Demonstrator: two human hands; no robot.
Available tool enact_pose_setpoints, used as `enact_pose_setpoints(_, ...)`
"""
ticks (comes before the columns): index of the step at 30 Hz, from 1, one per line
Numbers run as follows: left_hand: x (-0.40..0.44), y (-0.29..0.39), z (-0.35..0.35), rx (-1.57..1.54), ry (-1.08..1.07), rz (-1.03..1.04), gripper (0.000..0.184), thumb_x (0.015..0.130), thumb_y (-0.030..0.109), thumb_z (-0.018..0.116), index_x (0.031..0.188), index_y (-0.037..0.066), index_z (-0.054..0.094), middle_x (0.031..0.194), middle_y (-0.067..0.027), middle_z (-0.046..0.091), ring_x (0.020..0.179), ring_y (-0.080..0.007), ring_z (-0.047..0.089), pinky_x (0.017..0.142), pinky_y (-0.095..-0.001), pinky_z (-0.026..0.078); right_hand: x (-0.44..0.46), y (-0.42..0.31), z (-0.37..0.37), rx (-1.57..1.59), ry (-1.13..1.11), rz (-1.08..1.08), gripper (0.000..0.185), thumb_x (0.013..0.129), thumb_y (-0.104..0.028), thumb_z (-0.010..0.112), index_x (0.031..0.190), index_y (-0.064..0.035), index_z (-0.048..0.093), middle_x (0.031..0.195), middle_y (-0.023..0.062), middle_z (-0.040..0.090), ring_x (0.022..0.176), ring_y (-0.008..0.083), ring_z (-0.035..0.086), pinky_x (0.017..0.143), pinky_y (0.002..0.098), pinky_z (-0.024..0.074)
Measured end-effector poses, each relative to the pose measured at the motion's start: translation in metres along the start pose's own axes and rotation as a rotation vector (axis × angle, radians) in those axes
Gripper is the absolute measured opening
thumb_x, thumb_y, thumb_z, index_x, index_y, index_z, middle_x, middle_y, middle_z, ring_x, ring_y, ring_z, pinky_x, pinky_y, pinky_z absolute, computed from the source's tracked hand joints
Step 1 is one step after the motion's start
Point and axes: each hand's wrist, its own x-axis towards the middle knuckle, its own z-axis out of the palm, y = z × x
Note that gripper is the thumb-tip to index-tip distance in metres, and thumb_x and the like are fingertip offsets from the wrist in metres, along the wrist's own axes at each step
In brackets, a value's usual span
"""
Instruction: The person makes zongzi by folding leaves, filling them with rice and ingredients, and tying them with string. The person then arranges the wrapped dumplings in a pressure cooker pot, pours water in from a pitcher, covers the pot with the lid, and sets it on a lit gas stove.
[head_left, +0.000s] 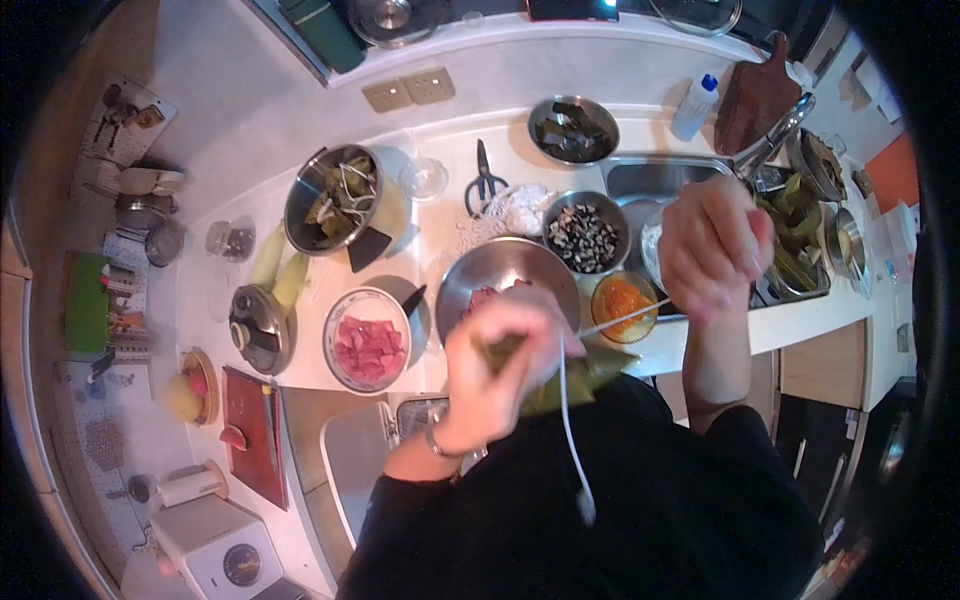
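Note:
My left hand (500, 360), somewhat blurred, is closed around a green leaf-wrapped dumpling (570, 380) in front of my body. White string (628, 319) stretches taut from the dumpling to my right hand (712, 245). Those right fingers are curled shut on the string, raised in front of the sink. A loose string end hangs from the dumpling over my dark shirt. Behind my left hand stands a large metal bowl (460, 275) with some pink meat in it. A small bowl of orange pieces (624, 298) sits between my hands. My left fingers partly hide the dumpling.
A patterned bowl (329, 345) holds pink meat cubes. Several tied dumplings lie in a metal pot (300, 190). Scissors (484, 182) and a string pile (520, 208) lie near diced dark pieces (584, 238). Green leaves (795, 225) fill part of the sink (650, 178).

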Motion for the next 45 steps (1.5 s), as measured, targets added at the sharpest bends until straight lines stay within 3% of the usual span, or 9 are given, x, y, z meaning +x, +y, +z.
enact_pose_setpoints(6, 0.006, -0.04, -0.002, -0.024, -0.275, -0.523, 0.012, 0.09, 0.002, 0.058, 0.099, -0.003, 0.063, 0.084, -0.007, 0.066, 0.076, -0.0128, 0.063, 0.07, -0.0237, 0.049, 0.052, 0.014, 0.008, -1.146, 0.201, 0.531, 0.031, 0.094, -0.028, 0.054, 0.093, 0.0006, 0.067, 0.077, 0.0061, 0.066, 0.069, 0.0117, 0.061, 0.064, 0.0252, 0.051)
enact_pose_setpoints(11, 0.002, -0.043, -0.012, -0.185, -0.137, -0.589, 0.016, 0.09, 0.008, 0.059, 0.099, -0.004, 0.065, 0.087, -0.0085, 0.068, 0.081, -0.0129, 0.063, 0.075, -0.0253, 0.049, 0.033, 0.04, -0.056, -0.652, 0.531, 0.684, 0.031, 0.097, -0.026, 0.054, 0.111, -0.0002, 0.062, 0.102, 0.0096, 0.065, 0.087, 0.0169, 0.065, 0.08, 0.0292, 0.0544)
enact_pose_setpoints(15, -0.001, -0.046, -0.024, -0.195, -0.064, -0.556, 0.019, 0.09, 0.011, 0.061, 0.1, -0.005, 0.066, 0.09, -0.008, 0.068, 0.081, -0.0127, 0.062, 0.077, -0.0256, 0.048, 0.021, 0.044, -0.056, -1.079, 0.343, 0.831, 0.025, 0.094, -0.024, 0.059, 0.11, -0.0051, 0.064, 0.107, 0.0056, 0.063, 0.089, 0.0131, 0.063, 0.078, 0.0274, 0.0519)
enact_pose_setpoints(18, -0.002, -0.045, -0.024, -0.233, 0.047, -0.544, 0.02, 0.091, 0.013, 0.062, 0.1, -0.005, 0.066, 0.088, -0.008, 0.067, 0.082, -0.0123, 0.062, 0.078, -0.0242, 0.048, 0.025, 0.026, -0.039, -1.742, 0.379, 0.575, 0.024, 0.092, -0.026, 0.062, 0.101, -0.0049, 0.067, 0.098, 0.0038, 0.066, 0.083, 0.0114, 0.062, 0.069, 0.0263, 0.0496)
enact_pose_setpoints(22, 0.0, -0.053, -0.03, -0.146, 0.046, -0.547, 0.018, 0.091, 0.012, 0.062, 0.098, -0.004, 0.065, 0.092, -0.009, 0.067, 0.084, -0.0123, 0.062, 0.078, -0.0235, 0.048, 0.027, 0.025, 0.009, -1.732, 0.179, 0.833, 0.016, 0.083, -0.021, 0.07, 0.086, -0.0048, 0.069, 0.071, 0.0068, 0.062, 0.067, 0.0188, 0.062, 0.061, 0.0298, 0.0471)
enact_pose_setpoints(26, 0.001, -0.068, -0.031, -0.166, 0.039, -0.496, 0.016, 0.091, 0.01, 0.061, 0.099, -0.003, 0.064, 0.093, -0.0087, 0.067, 0.085, -0.0132, 0.063, 0.077, -0.0245, 0.05, 0.014, 0.033, 0.003, -1.927, 0.067, 0.611, 0.016, 0.078, -0.018, 0.072, 0.081, -0.0032, 0.067, 0.072, 0.0118, 0.062, 0.066, 0.0283, 0.062, 0.058, 0.0338, 0.047)
enact_pose_setpoints(35, 0.0, -0.069, -0.037, -0.389, 0.109, -0.504, 0.013, 0.093, 0.011, 0.059, 0.099, 0.0, 0.063, 0.092, -0.0079, 0.067, 0.087, -0.0123, 0.062, 0.079, -0.025, 0.049, -0.002, 0.05, -0.009, -1.342, 0.464, 0.545, 0.012, 0.086, -0.01, 0.065, 0.082, 0.001, 0.062, 0.071, 0.0039, 0.062, 0.062, 0.0086, 0.055, 0.056, 0.0261, 0.0427)
enact_pose_setpoints(42, -0.001, -0.063, -0.038, -0.389, 0.063, -0.517, 0.014, 0.092, 0.009, 0.059, 0.101, -0.001, 0.063, 0.094, -0.0059, 0.065, 0.086, -0.0106, 0.059, 0.079, -0.0238, 0.047, 0.001, 0.051, -0.012, -1.418, 0.435, 0.551, 0.016, 0.089, -0.012, 0.061, 0.08, 0.0014, 0.063, 0.072, 0.001, 0.063, 0.059, 0.0063, 0.052, 0.054, 0.0214, 0.0422)
enact_pose_setpoints(45, -0.002, -0.063, -0.035, -0.392, 0.035, -0.547, 0.015, 0.091, 0.009, 0.059, 0.102, -0.001, 0.062, 0.094, -0.0049, 0.064, 0.087, -0.0106, 0.059, 0.08, -0.024, 0.046, 0.001, 0.052, -0.01, -0.878, 0.588, 0.753, 0.018, 0.091, -0.017, 0.057, 0.082, -0.0021, 0.062, 0.071, -0.0004, 0.061, 0.057, 0.004, 0.049, 0.05, 0.0184, 0.0387)
